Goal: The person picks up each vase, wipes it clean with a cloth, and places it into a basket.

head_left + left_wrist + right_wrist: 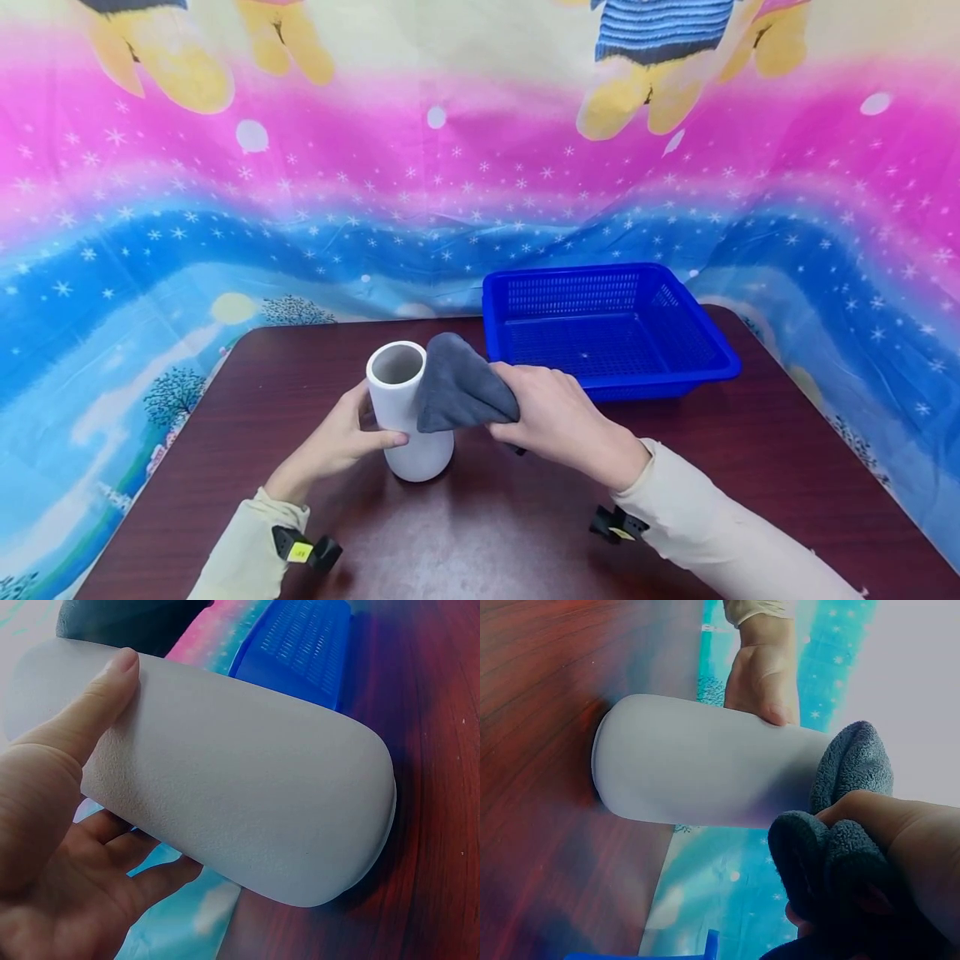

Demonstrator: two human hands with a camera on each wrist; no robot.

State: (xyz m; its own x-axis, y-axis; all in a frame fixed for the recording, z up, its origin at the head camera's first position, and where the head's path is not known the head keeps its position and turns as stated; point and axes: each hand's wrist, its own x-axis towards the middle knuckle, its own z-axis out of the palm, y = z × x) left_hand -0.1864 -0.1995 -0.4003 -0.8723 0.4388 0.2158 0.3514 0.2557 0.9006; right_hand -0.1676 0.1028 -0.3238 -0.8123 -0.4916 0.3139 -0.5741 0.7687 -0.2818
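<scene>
A white vase with a round open mouth stands upright on the dark wooden table, wider at its base than at its neck. My left hand grips it from the left side; in the left wrist view the thumb lies across the vase's wall. Bunched in my right hand is a dark grey cloth, its front part against the right side of the vase near the rim. In the right wrist view the folded cloth overlaps the neck end of the vase.
A blue plastic basket with perforated walls stands at the back right of the table. Behind the table hangs a colourful printed cloth backdrop. Small black devices are strapped to both wrists.
</scene>
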